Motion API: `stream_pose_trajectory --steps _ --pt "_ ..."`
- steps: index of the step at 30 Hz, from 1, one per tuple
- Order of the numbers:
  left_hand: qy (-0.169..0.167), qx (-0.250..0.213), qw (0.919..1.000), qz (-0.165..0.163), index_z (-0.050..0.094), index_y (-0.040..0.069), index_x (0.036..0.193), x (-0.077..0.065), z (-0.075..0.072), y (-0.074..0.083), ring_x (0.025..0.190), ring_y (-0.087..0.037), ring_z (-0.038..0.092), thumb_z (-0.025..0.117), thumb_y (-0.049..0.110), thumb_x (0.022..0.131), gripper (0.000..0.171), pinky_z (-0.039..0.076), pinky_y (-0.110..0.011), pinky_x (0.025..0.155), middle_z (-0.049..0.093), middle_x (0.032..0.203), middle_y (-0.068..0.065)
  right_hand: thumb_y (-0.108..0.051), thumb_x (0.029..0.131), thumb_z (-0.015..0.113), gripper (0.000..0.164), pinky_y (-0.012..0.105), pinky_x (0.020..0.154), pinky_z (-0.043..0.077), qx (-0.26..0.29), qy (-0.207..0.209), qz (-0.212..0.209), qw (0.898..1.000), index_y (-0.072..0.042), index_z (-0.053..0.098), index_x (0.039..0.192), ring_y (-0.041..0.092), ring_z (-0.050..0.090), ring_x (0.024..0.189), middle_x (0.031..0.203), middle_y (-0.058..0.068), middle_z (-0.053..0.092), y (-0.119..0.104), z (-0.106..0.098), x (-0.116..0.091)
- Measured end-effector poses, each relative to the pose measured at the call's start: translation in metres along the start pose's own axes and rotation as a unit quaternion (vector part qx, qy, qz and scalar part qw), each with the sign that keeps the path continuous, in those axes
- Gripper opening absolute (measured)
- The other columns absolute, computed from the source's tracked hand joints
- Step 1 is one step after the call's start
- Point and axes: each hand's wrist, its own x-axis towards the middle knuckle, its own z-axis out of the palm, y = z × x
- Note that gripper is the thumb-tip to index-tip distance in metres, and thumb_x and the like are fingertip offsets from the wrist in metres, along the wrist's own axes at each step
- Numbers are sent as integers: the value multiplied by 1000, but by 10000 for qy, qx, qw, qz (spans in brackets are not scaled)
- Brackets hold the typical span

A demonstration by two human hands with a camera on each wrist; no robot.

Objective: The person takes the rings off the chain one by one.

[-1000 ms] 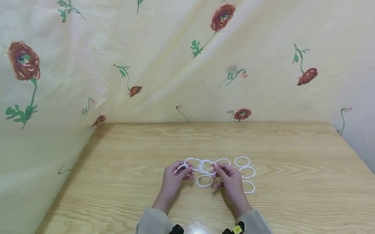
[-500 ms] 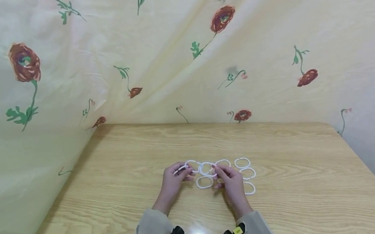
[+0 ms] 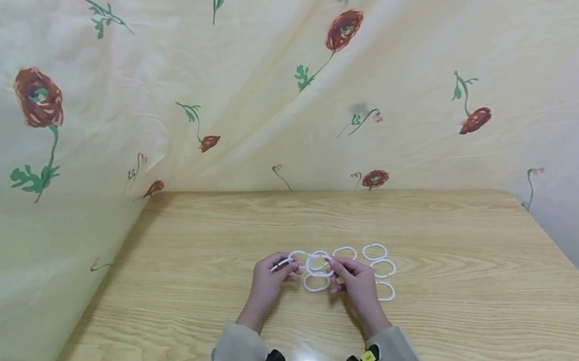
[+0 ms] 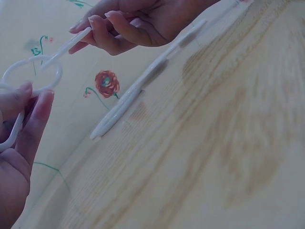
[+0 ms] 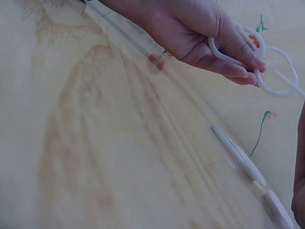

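My left hand point(image 3: 271, 280) pinches a short chain of white plastic links above the table. One linked oval point(image 4: 61, 71) stands up past its thumb and fingertips, and another loop point(image 4: 8, 142) hangs by the palm. My right hand point(image 3: 360, 285) pinches a separate-looking white link point(image 3: 309, 267), which overlaps the chain's end. Seen from the left wrist, this link point(image 4: 69, 46) is edge-on and meets the upright oval. Whether it is fully hooked through, I cannot tell. At the right wrist view's edge, only part of the right hand point(image 5: 299, 171) shows.
Several loose white links lie on the wooden table point(image 3: 467, 279), including one link point(image 3: 317, 290) under the hands and one link point(image 3: 373, 245) to the right. A flowered cloth point(image 3: 257, 116) hangs behind and on both sides. Dark wrist cameras sit on both sleeves.
The link in my right hand has shifted slightly left and down, overlapping the chain more. The chain in my left hand has lowered a little. The loose links on the table stay in place.
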Motion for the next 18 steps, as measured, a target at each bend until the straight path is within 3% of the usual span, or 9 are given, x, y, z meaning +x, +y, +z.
stream_pose_trajectory --steps 11,18 --pt "-261 360 9990 27 62 -16 111 -1 0 0 76 -7 66 60 -4 90 24 60 -24 71 68 101 -27 -1 91 64 15 18 42 50 150 -177 -128 9996 -10 72 82 4 53 54 67 -3 66 0 2 -2" --pt "-498 388 9979 157 61 -19 108 -2 1 -2 70 -5 65 61 -6 89 23 60 -24 69 67 96 -22 -1 91 64 20 18 42 50 110 -265 -58 9996 -15 72 79 3 53 54 66 -3 65 1 3 -3"
